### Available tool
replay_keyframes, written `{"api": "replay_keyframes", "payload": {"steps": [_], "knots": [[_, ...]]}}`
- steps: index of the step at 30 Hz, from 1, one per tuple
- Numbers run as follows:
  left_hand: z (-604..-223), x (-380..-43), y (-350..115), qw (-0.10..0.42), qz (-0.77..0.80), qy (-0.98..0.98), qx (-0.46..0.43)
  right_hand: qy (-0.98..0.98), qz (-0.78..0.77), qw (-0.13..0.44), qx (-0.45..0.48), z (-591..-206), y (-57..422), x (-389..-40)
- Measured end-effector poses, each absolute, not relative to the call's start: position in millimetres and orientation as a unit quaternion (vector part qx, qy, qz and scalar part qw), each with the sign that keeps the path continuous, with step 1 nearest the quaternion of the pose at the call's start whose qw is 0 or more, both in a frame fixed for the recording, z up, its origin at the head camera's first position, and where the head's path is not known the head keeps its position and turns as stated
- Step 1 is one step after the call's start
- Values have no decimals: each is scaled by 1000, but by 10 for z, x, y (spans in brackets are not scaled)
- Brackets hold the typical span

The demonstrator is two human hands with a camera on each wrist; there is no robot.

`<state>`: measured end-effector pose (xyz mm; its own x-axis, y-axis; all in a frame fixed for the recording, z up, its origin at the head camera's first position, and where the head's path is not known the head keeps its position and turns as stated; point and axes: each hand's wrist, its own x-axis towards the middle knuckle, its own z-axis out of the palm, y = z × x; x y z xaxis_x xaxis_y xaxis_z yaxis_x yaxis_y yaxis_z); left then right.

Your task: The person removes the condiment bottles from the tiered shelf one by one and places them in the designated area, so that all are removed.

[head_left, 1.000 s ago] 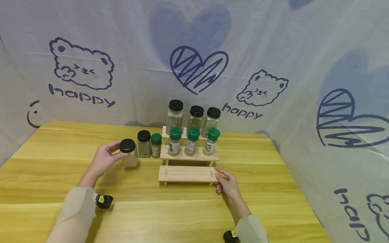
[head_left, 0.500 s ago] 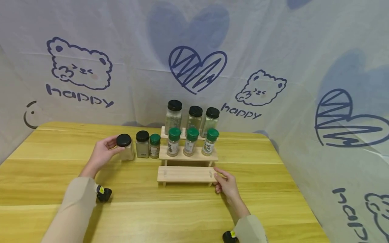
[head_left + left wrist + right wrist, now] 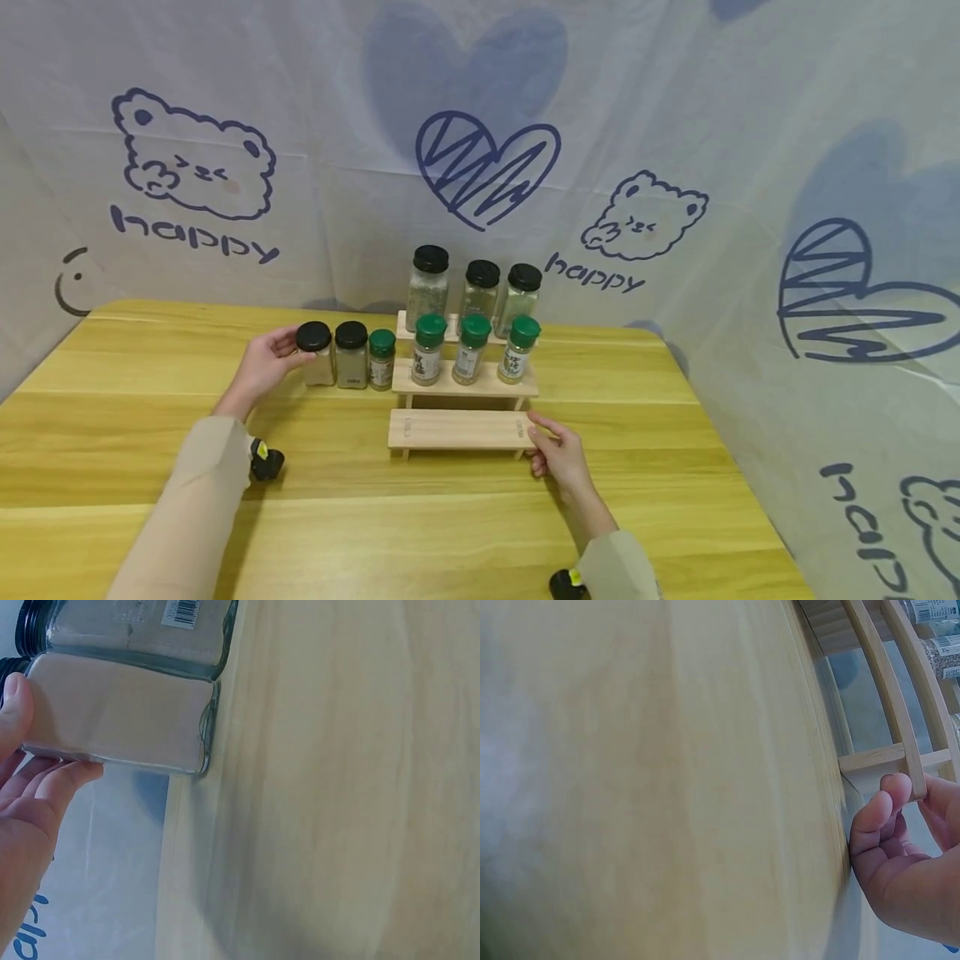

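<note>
Fingers and thumb of the left hand pinch a pale-powder jar near its top; it looks to stand upright on the wooden table. Toward 4 o'clock from that jar, the right hand holds the 3 o'clock end of the lowest step of a wooden rack between thumb and fingers. Just beside the gripped jar, at its 3 o'clock, stands a second black-lidded jar, then a small green-capped jar close to the rack. Three green-capped shakers line the middle step; behind them, around 2 o'clock, three black-lidded bottles fill the top one. A printed curtain hangs at 12 o'clock. Too hard a push toward 3 o'clock could drive the row into the rack; such a high hold might tip the jar if its base catches, and a tug by the right hand could topple the bottles.
</note>
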<state>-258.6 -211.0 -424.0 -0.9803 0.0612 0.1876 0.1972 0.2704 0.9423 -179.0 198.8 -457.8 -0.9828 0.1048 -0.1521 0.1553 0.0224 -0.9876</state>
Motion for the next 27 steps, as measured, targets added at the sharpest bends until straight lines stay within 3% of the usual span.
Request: {"api": "replay_keyframes", "payload": {"steps": [27], "knots": [[-4240,-2577,-2118,26,-612,-788,-64,718,-690,22,95,-4552,1976,-1777]]}}
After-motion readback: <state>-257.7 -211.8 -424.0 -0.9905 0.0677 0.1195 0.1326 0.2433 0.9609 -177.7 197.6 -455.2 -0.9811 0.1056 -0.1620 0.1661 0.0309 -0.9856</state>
